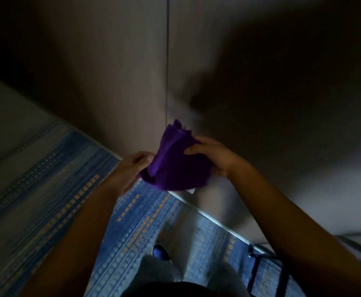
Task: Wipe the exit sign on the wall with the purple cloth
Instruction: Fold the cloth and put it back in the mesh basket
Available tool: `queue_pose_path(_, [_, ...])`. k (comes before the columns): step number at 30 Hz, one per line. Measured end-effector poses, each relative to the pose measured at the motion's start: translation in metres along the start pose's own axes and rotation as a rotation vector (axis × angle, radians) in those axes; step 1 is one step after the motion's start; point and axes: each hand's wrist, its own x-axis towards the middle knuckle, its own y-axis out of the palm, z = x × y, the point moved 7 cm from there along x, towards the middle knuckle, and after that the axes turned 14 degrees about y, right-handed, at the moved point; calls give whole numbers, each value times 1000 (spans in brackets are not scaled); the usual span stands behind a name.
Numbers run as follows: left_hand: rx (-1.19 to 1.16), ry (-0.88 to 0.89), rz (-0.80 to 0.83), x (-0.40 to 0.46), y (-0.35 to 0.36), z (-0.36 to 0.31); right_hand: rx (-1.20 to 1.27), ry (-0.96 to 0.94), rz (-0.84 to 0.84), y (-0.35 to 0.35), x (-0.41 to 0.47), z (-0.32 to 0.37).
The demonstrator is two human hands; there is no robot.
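Together, two hands — left hand (132, 168), right hand (212, 156) — clamp one bunched purple cloth (175, 166) between them.

A dim indoor room, likely a home, is showing in a blue patterned rug (132, 228) lying against a plain panelled wall (115, 82).
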Motion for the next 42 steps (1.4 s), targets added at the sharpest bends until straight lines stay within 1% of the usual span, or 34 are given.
queue_pose_path(2, [-65,-11,130,-9,33,-23,-12,-13,-30,-3,-32,1])
queue_pose_path(4, [-106,-64,239,-19,63,-40,9,-36,-66,-6,-63,-2])
queue_pose_path(7, [-55,-89,368,-43,102,-47,78,-87,-111,-17,-113,-20])
queue_pose_path(9, [-73,-94,374,-64,128,-46,146,-118,-169,-30,-153,-44])
queue_pose_path(11, [-157,-103,356,-85,156,-45,239,-160,-255,-45,-197,-72])
queue_pose_path(14, [-195,-77,417,-113,205,-47,399,-211,-383,-63,-254,-123])
queue_pose_path(16, [-202,-78,444,-127,237,-46,484,-210,-433,-70,-284,-155])
queue_pose_path(19, [-128,-96,450,-143,274,-35,537,-215,-485,-73,-324,-193])
queue_pose_path(22, [33,-46,520,-159,305,-21,631,-269,-607,-82,-363,-220])
queue_pose_path(25, [44,-48,593,-179,336,-6,732,-326,-730,-90,-397,-248])
queue_pose_path(27, [-15,-100,638,-196,358,4,807,-352,-825,-94,-417,-272])
queue_pose_path(29, [-109,-219,670,-214,378,21,904,-362,-925,-97,-434,-299])
queue_pose_path(31, [-159,-316,710,-232,396,38,951,-329,-1016,-101,-449,-326])
queue_pose_path(34, [-91,-351,766,-252,425,58,917,-242,-1131,-108,-468,-359])
queue_pose_path(37, [-80,-321,830,-270,454,69,839,-200,-1266,-120,-493,-390])
queue_pose_path(40, [-67,-274,1012,-291,486,74,702,-176,-1414,-143,-526,-409])
queue_pose_path(42, [14,-163,1121,-303,509,78,601,-146,-1479,-162,-546,-416])
